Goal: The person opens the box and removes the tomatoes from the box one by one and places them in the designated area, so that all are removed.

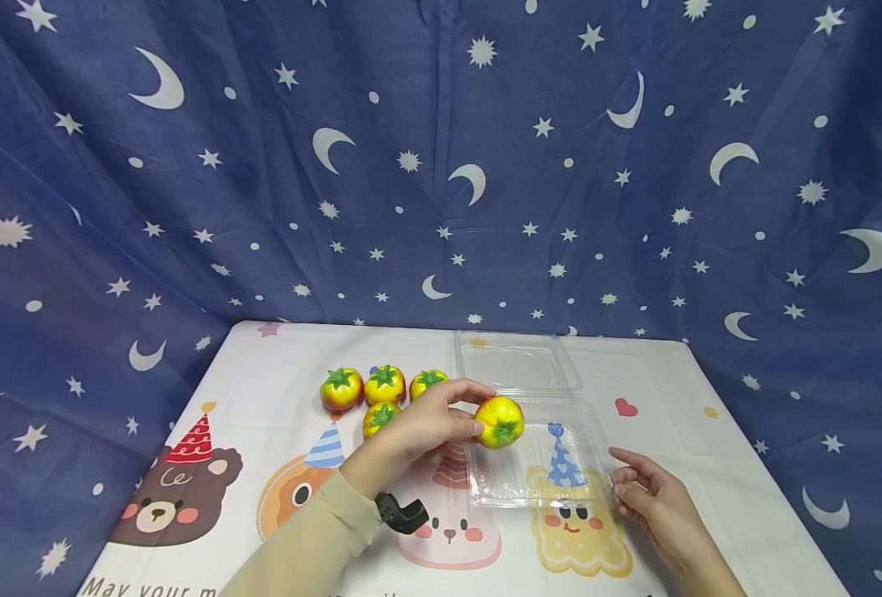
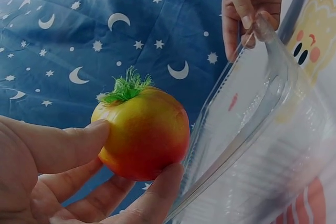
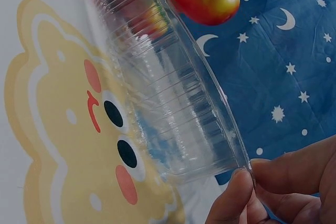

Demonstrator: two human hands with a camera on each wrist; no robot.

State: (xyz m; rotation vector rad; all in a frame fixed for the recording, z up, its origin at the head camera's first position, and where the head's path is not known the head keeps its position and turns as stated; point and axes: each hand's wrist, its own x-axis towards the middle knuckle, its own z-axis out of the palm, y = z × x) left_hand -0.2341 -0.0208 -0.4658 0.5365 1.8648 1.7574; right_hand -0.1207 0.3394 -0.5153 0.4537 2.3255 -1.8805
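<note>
My left hand (image 1: 441,414) holds a yellow-red toy tomato (image 1: 500,422) with a green leafy top between thumb and fingers. In the head view it overlaps the left side of a clear plastic clamshell box (image 1: 516,496); the left wrist view puts the tomato (image 2: 144,135) beside the box's rim. My right hand (image 1: 653,497) is at the box's right side. Seen from the right wrist, thumb and finger of that hand (image 3: 278,190) pinch the rim corner of the box (image 3: 173,108). The box's lid (image 1: 516,365) lies folded back, away from me.
Several more toy tomatoes (image 1: 341,388) sit grouped on the table left of the box, one partly behind my left hand. A white cloth with cartoon prints (image 1: 657,398) covers the table (image 1: 262,356). Behind hangs a blue curtain (image 1: 381,207) with moons and stars.
</note>
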